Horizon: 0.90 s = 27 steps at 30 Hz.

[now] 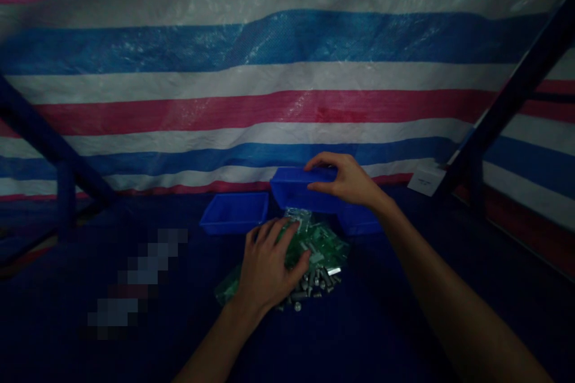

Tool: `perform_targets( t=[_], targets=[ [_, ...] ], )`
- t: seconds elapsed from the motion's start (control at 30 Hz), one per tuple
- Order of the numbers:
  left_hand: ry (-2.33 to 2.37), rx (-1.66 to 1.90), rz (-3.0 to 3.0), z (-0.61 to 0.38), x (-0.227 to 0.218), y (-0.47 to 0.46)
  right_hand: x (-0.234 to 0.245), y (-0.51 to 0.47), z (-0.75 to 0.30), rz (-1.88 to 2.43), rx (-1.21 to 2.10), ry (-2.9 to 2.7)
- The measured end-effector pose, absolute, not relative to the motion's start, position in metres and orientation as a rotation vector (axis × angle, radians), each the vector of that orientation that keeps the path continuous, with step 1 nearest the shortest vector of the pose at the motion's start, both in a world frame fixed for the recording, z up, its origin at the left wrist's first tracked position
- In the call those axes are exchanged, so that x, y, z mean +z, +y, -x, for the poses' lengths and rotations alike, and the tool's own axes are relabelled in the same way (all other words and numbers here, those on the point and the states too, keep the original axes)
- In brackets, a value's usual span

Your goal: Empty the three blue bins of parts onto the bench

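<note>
A blue plastic bin is tipped on its side behind the pile. My right hand grips its upper edge, with the thumb below and the fingers on top. In front of it lies a heap of shiny green pieces, partly in clear plastic; their exact kind is too dim to tell. My left hand rests over the heap's left side, palm down with fingers spread, covering part of it. Several silver screws are spilled at the near side of the heap, just right of my left thumb.
Left of the tipped bin stands another blue bin, with a third blue bin to the right, partly hidden. A small white box sits at the back right. Dark frame bars slope at both sides before a striped sheet.
</note>
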State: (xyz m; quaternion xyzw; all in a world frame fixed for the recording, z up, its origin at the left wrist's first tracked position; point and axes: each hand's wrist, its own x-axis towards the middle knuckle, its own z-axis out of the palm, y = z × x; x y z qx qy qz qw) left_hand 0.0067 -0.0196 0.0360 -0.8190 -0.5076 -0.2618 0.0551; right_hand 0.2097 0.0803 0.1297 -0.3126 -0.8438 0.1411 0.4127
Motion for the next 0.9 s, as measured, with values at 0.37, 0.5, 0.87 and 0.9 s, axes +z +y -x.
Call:
perform_targets(
  t=[0.37, 0.5, 0.87, 0.9],
  targets=[
    [-1.505, -0.813, 2.631, -0.008, 0.038, -0.023, 0.086, 0.143, -0.204, 0.853, 0.336, -2.057],
    [-1.484, -0.761, 2.671, -0.007, 0.035, -0.022, 0.074, 0.161, -0.2, 0.914, 0.294, -2.183],
    [-1.474, -0.75, 2.709, -0.007, 0.036, -0.022, 0.048, 0.189, -0.204, 1.13, 0.164, -2.334],
    [-1.47, -0.755, 2.711, -0.007, 0.037, -0.022, 0.045, 0.189, -0.204, 1.137, 0.165, -2.35]
  ],
)
